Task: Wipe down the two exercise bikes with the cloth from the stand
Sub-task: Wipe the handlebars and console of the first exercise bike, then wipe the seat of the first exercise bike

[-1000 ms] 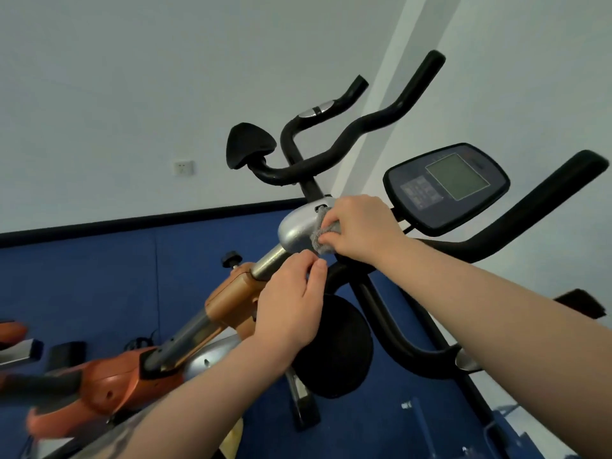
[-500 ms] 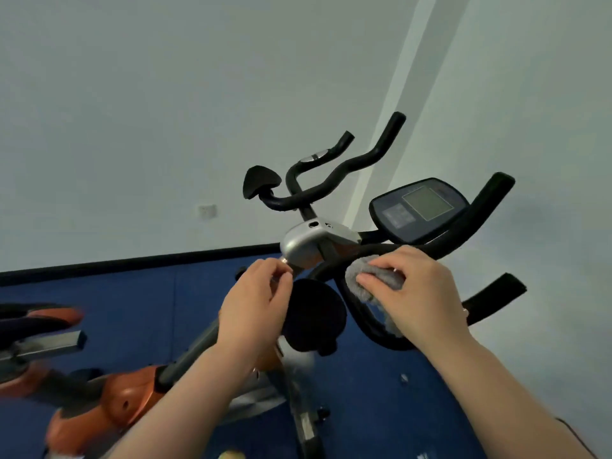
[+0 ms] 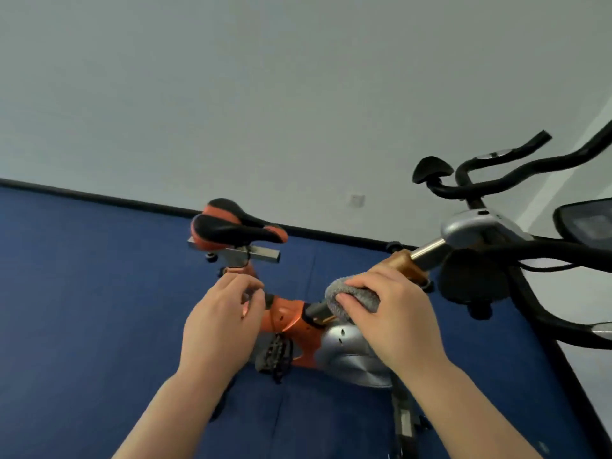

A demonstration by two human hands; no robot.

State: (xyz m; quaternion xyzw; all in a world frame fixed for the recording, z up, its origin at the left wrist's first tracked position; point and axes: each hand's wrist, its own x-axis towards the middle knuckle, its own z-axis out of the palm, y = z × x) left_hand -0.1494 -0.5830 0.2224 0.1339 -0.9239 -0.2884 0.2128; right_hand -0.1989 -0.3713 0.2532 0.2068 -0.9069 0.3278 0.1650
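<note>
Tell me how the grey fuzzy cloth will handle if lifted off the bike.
The grey fuzzy cloth looks soft and floppy: it bunches under the right hand. Probably light for its size. Its nap should grip, not slip.

No text, label or number can be read anywhere.

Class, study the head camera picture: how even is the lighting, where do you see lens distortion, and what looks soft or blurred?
Head view: lighting is flat and even, with no hard shadows; wide-angle distortion bows the black baseboard; the console at the right edge looks soft; the right hand on the grey cloth and the left hand are fairly sharp.
</note>
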